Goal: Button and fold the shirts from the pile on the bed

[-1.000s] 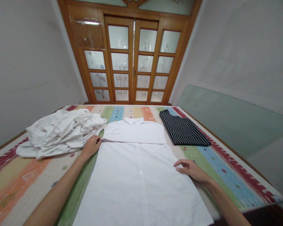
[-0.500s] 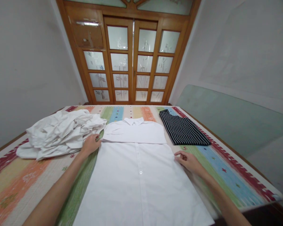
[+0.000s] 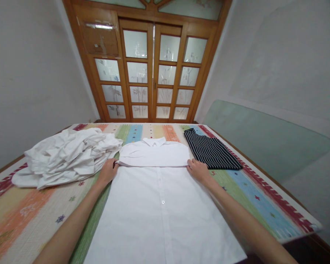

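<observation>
A white collared shirt lies flat in front of me, its button placket running down the middle and its collar at the far end. Its sleeves are laid across the upper part in a band. At the left end of that band, my left hand pinches the shirt's edge. My right hand is closed on the opposite edge, at the band's right end. The fingertips of both hands are partly hidden by the fabric and knuckles.
Left of the shirt is a heap of crumpled white cloth. A folded black-and-white striped garment lies to the right. Everything rests on a multicoloured striped cover. Beyond its far edge stand wooden doors with glass panes; walls flank both sides.
My right hand has moved up and left from the shirt's side to the right end of the sleeve band and closed there. My left hand stays at the left end.
</observation>
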`<state>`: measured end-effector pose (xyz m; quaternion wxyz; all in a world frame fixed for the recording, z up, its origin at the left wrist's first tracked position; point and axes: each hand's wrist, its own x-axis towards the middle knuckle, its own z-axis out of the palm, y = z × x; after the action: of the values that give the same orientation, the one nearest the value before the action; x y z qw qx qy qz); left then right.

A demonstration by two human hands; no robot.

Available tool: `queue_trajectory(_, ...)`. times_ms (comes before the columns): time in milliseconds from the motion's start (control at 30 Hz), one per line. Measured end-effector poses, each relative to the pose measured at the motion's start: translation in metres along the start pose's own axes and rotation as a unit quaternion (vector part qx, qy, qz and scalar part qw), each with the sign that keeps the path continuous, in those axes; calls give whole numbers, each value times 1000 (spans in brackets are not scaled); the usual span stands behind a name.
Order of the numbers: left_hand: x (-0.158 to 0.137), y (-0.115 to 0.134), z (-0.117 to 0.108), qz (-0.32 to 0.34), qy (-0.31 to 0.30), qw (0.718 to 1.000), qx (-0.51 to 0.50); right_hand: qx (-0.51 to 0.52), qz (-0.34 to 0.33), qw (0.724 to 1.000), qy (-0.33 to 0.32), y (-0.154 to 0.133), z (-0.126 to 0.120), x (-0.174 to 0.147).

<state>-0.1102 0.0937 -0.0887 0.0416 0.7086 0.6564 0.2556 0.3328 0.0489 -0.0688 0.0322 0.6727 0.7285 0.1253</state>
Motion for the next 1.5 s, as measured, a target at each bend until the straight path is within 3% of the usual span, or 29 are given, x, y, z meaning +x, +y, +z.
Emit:
queue_trajectory(267,-2,4,5,-18,11,1000,11,-9,49,999,-11,9,9,1)
queue_trajectory(400,-2,4,8,22,19,999,30,-8,85,996,-14,17,10,1)
queue_trajectory(567,-6,2,5,64,4,993,95,17,64,998,12,20,9,0)
queue_trajectory(800,-13,4,-4,116,33,981,151,30,1,996,86,21,14,1)
queue_trajectory(1033,6,35,-5,59,40,987,142,7,-29,988,152,8,7,10)
queue_trajectory(1133,16,47,-2,45,36,987,153,-16,-47,989,138,3,7,16)
queue_trajectory(1300,30,51,9,-41,-78,984,153,-34,-25,994,101,0,12,21)
queue_trajectory(1500,48,44,16,-137,-99,980,105,-30,-63,996,53,-5,8,23)
